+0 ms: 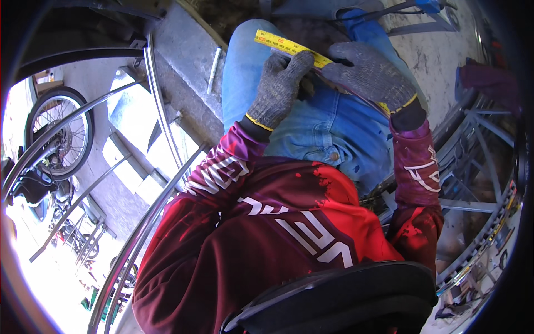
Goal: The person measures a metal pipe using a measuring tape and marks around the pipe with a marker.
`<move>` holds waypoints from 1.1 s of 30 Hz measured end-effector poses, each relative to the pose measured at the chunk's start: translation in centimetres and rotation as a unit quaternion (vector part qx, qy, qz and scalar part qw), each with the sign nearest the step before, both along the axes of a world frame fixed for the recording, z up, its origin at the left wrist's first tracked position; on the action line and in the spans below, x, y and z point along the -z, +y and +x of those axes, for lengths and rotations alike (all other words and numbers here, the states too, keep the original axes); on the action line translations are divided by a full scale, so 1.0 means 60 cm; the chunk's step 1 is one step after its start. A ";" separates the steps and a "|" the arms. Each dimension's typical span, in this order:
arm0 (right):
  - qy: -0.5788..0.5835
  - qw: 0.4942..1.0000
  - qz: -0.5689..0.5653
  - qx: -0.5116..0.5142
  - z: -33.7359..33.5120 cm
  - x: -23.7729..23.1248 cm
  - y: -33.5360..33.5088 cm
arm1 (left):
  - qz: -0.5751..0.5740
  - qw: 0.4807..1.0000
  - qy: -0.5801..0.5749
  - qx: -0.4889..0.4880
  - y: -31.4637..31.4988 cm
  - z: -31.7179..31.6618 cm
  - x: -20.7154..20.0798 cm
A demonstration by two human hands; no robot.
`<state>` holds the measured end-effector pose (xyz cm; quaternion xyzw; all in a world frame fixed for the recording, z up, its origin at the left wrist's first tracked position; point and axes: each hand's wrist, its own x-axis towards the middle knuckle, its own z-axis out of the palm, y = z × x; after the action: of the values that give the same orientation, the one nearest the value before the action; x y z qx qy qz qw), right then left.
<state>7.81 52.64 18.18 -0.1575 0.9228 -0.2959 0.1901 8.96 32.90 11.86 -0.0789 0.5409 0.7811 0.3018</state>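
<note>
A yellow tape measure blade [289, 47] with black and red markings lies stretched slantwise over my lap. My left hand [275, 89], in a grey knit glove with a yellow-edged cuff, is closed on the blade, thumb along its near edge. My right hand [375, 77], gloved the same way, lies over the blade further right, fingers bent round it. A bit of yellow shows again beneath its wrist. A thin strip runs under the right palm, but I cannot make out its kind. The undersides of both hands' fingers are hidden.
Long shiny metal tubes [161, 106] rise close by on my left. A short light rod [213, 70] lies on a grey slab beside my knee. A motorcycle wheel [60, 132] stands at far left. Welded metal frames [484, 150] crowd my right.
</note>
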 end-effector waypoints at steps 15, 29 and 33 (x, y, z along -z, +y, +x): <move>0.173 0.959 0.105 -0.199 0.007 0.034 0.009 | -0.027 1.000 -0.002 0.000 -0.004 0.000 0.007; 0.040 0.998 0.037 -0.042 0.007 0.032 -0.002 | -0.030 0.999 0.013 0.012 -0.005 -0.001 0.002; 0.065 0.993 0.047 -0.087 0.005 0.038 0.004 | -0.030 0.999 0.002 0.017 -0.006 -0.003 0.008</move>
<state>8.11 52.87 15.93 -0.2470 0.9289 -0.2236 0.1619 8.78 32.56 11.39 -0.0768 0.5660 0.7595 0.3114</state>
